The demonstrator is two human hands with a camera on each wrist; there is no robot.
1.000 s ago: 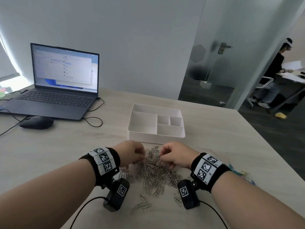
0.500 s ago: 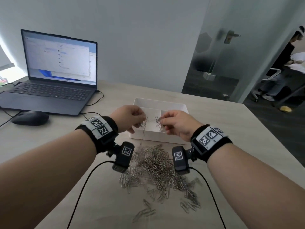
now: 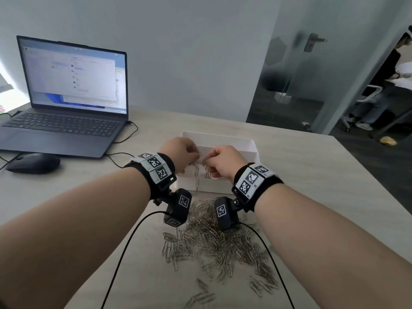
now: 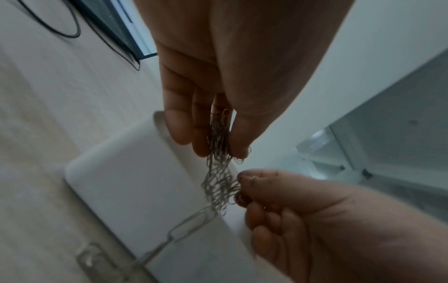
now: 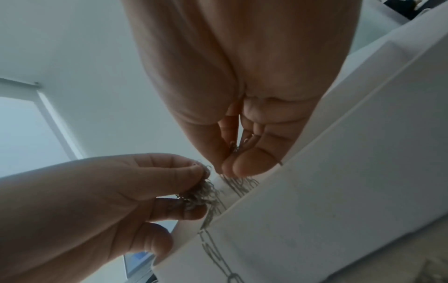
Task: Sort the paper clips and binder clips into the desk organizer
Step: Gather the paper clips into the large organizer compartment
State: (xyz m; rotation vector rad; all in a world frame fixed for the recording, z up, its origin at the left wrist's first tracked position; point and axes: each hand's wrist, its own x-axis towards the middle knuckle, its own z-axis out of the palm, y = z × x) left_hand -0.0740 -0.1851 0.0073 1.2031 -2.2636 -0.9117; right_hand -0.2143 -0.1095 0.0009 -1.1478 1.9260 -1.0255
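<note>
Both hands hover over the near edge of the white desk organizer [image 3: 249, 144]. My left hand [image 3: 181, 153] pinches a bunch of silver paper clips [image 4: 218, 137] between thumb and fingers; a linked chain of clips [image 3: 197, 178] dangles from it down the organizer's front wall. My right hand [image 3: 223, 162] pinches a second bunch of clips [image 3: 207, 169], also seen under its fingertips [image 5: 238, 183]. The two bunches hang tangled together [image 4: 218, 187]. A large pile of paper clips [image 3: 214, 239] lies on the desk in front of the organizer. No binder clips show.
An open laptop [image 3: 66, 103] and a black mouse [image 3: 33, 162] sit at the back left, with a cable [image 3: 124, 139] running toward the organizer. The desk's right edge [image 3: 370, 175] drops to a dark floor. A person sits beyond the glass door at far right.
Both hands lifted from the pile, each with a bunch of clips, and moved forward over the organizer. They now stand closer together, and a chain of clips hangs from the left.
</note>
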